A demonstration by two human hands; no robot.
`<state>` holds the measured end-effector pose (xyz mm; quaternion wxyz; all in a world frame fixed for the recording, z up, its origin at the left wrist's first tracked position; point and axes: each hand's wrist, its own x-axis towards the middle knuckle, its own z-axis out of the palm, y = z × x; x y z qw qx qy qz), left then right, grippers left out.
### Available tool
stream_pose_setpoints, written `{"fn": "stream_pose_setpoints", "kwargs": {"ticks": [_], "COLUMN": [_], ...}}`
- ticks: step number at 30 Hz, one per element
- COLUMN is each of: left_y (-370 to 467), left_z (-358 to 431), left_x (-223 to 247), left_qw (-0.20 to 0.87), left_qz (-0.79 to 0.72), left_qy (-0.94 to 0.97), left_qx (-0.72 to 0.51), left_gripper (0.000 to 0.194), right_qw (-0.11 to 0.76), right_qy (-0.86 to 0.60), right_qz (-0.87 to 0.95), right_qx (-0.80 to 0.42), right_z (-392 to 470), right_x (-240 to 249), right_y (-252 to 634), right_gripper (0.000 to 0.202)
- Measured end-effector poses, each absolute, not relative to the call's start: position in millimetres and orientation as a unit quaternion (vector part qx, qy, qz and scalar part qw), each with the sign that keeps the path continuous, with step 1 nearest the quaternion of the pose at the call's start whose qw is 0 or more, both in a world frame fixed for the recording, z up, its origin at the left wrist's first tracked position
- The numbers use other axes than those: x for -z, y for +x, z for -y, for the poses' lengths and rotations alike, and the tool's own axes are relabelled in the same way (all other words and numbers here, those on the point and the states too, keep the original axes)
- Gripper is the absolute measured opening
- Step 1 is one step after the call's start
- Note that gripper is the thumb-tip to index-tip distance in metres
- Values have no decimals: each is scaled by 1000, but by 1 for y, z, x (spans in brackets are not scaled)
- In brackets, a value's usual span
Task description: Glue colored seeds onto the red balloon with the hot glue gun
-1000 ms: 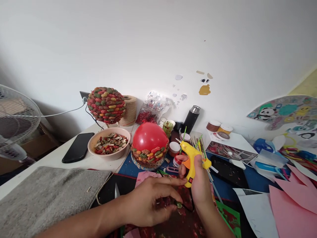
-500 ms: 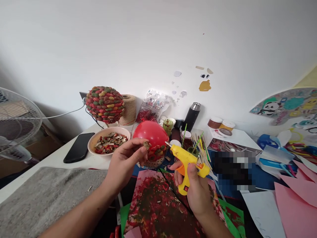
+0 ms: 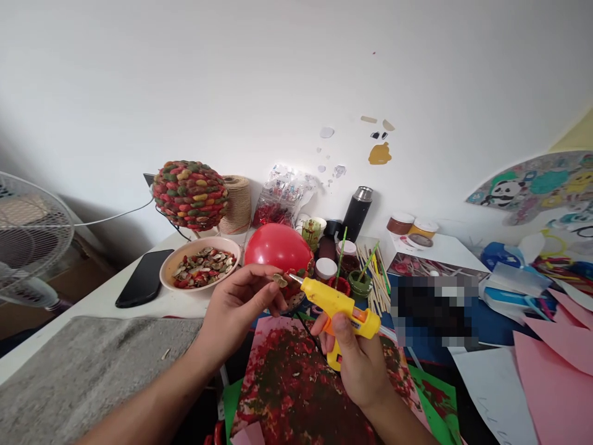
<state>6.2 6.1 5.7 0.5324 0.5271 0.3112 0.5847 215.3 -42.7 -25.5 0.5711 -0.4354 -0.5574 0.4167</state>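
Note:
Between the thumb and fingers of my left hand [image 3: 248, 303] is a small painted shell piece [image 3: 280, 280]. My right hand [image 3: 354, 355] is wrapped round the handle of a yellow glue gun [image 3: 340, 306], whose metal tip points left, close beside the piece. Behind both hands sits a red balloon [image 3: 277, 247], its lower right part covered with coloured pieces and partly hidden by my hands. A pink bowl [image 3: 167, 279] of similar pieces stands to the left, in front of a ball [image 3: 191, 194] covered in red, green and yellow pieces.
A black phone [image 3: 144, 278] and a grey cloth [image 3: 102, 364] lie left. Behind are a twine spool [image 3: 237, 204], a black flask [image 3: 358, 213] and paint jars [image 3: 360, 284]. Paint-stained paper [image 3: 296, 383] lies below my hands; pink paper [image 3: 551, 383] is at right.
The glue gun has moved left and slightly down, bringing its tip beside the shell piece. My left hand has shifted slightly, and the piece is tilted flatter. The whole view has shifted a little.

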Motion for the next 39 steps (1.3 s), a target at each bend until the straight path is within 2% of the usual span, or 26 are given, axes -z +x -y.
{"fn": "stream_pose_setpoints", "kwargs": {"ticks": [12, 39], "left_y": [13, 12], "left_z": [-2, -3], "left_x": [-15, -7], "left_qw": [499, 490], "left_qz": [-337, -350], "left_qy": [542, 559], "left_qx": [-586, -570], "left_gripper": [29, 21], "right_qw": [557, 559], "right_qy": [-442, -441], "right_qz": [611, 631], "right_qx": [-348, -310], "right_z": [45, 46], "right_x": [20, 11], "right_y": [214, 210], "right_gripper": [74, 69]}}
